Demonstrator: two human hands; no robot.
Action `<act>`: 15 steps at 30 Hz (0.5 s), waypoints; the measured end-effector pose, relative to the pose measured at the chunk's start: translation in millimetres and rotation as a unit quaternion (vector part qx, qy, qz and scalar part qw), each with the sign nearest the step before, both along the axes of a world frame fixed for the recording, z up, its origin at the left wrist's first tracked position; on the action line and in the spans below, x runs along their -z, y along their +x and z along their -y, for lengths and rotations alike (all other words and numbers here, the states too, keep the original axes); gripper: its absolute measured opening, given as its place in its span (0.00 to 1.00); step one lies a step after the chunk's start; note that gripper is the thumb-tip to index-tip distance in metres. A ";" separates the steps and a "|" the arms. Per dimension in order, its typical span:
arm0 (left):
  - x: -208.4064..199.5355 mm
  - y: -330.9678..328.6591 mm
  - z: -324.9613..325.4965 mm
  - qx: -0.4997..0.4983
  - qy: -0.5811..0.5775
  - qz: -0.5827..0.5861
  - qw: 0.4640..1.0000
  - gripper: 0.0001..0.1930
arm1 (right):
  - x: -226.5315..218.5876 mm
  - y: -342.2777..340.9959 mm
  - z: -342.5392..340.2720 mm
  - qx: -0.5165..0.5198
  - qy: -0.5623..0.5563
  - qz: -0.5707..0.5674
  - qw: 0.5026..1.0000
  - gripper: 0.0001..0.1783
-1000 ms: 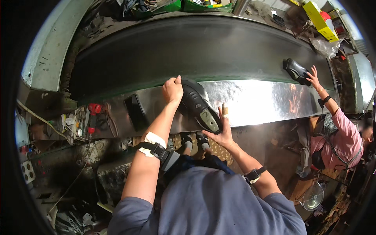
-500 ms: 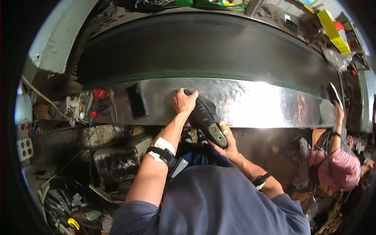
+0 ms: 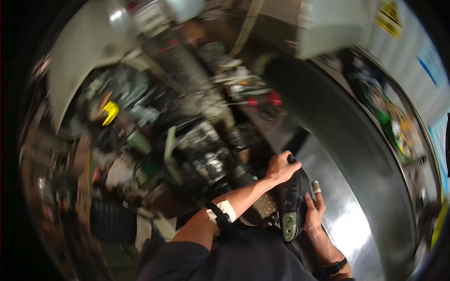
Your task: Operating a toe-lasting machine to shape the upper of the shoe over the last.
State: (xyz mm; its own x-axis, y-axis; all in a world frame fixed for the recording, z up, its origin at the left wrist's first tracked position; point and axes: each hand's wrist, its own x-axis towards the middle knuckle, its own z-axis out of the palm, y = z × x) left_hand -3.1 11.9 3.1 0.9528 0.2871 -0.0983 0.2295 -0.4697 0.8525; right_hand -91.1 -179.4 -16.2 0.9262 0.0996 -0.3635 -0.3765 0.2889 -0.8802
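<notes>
My left hand (image 3: 281, 168) is closed round the far end of a black shoe (image 3: 291, 189). An olive-green shoe last (image 3: 289, 227) sticks out of the shoe's near end, with a dark mark and a small hole on it. My right hand (image 3: 315, 211) is just right of the shoe, fingers stretched out and apart, one fingertip wrapped in tape. Whether its palm side touches the shoe I cannot tell. Beyond my left hand, a flat dark phone or tablet (image 3: 298, 140) lies on the metal ledge.
A shiny metal ledge (image 3: 347, 201) borders a wide dark conveyor belt (image 3: 361, 131) on the right. Red-handled tools (image 3: 272, 98) lie past the phone. Blurred clutter fills the left, with a yellow object (image 3: 110, 113) and a grimy metal box (image 3: 206, 150).
My view has swung left, so the belt now runs along the right. My right hand has loosened from the shoe's last end and its fingers are extended. My left hand keeps its grip.
</notes>
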 end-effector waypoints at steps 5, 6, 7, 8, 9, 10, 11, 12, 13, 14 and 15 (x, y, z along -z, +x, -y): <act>-41.9 -49.4 -144.6 -0.207 -0.054 0.036 0.976 0.28 | -23.4 15.5 -133.3 -0.128 0.016 0.077 0.989 0.29; -51.0 -59.0 -165.0 -0.262 -0.057 0.050 0.962 0.30 | -28.3 16.4 -149.3 -0.146 0.012 0.075 0.986 0.28; -57.0 -73.0 -204.5 -0.307 -0.064 0.065 0.947 0.32 | -31.7 14.9 -180.8 -0.173 0.020 0.092 0.980 0.27; -64.9 -90.0 -246.4 -0.364 -0.054 0.106 0.924 0.28 | -35.5 11.1 -206.2 -0.185 0.050 0.077 0.978 0.27; -70.4 -108.0 -288.5 -0.401 0.003 0.243 0.883 0.25 | -40.5 6.6 -233.9 -0.207 0.097 0.076 0.971 0.26; -76.7 -120.8 -330.9 -0.490 0.180 0.388 0.760 0.29 | -46.8 1.9 -259.3 -0.210 0.090 0.067 0.971 0.26; -79.2 -138.3 -369.5 -0.580 0.311 0.318 0.682 0.37 | -53.3 -4.1 -283.8 -0.224 0.110 0.076 0.965 0.26; -78.6 -146.4 -399.8 -0.603 0.280 0.275 0.694 0.41 | -59.1 -10.9 -308.3 -0.223 0.132 0.069 0.963 0.26; -75.8 -152.5 -425.5 -0.626 0.225 0.202 0.719 0.46 | -66.0 -17.0 -332.2 -0.224 0.108 0.059 0.967 0.30; -68.4 -158.4 -440.6 -0.585 0.215 0.249 0.742 0.49 | -71.0 -23.5 -348.3 -0.239 0.130 0.057 0.961 0.32; -61.0 -164.4 -452.2 -0.545 0.164 0.245 0.785 0.52 | -75.3 -30.5 -364.5 -0.244 0.142 0.033 0.959 0.34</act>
